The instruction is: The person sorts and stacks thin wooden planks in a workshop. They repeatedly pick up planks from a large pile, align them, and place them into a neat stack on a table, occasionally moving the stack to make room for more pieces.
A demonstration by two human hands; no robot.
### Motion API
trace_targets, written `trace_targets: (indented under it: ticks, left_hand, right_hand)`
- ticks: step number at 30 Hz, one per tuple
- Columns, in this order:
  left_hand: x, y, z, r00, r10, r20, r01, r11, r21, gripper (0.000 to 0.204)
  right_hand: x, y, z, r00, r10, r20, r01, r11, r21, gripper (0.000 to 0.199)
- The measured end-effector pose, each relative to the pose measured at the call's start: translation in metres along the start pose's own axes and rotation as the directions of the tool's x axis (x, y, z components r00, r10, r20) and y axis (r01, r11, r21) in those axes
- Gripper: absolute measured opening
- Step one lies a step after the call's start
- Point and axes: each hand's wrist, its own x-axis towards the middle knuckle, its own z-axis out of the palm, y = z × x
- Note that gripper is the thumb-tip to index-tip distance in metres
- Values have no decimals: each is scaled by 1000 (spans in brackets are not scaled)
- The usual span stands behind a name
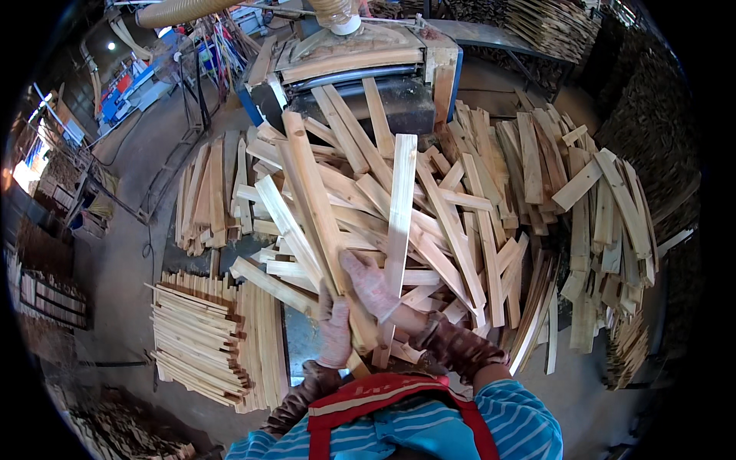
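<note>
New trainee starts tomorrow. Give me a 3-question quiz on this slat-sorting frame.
1. True or false: both gloved hands, left hand and right hand, grip pale flat wooden slats held over the loose heap.
2. Where is the neatly stacked pile of pale wooden slats? A) at the person's left B) on top of the machine C) at the person's far right
3. Fill in: a beige ribbed ______ runs above the blue-sided woodworking machine.

Key: 1 true; 2 A; 3 hose
</note>
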Motion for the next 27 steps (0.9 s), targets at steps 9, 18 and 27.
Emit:
trace_targets:
  ticks: [9, 18, 27]
  left_hand:
    - [58, 54, 25, 999, -47, 14, 47, 999, -11, 80]
    - [90, 21, -10, 991, -132, -19, 129, 986, -103, 59]
    - [95, 30, -2, 992, -121, 29, 122, 992, -33, 48]
  right_hand:
    - [121, -24, -18, 644, -764, 50, 544, 411, -732, 50]
    - [204, -75, -106, 936, -142, -322, -187, 576, -796, 52]
    - [249, -61, -177, 991, 0, -131, -91, 713, -695, 47]
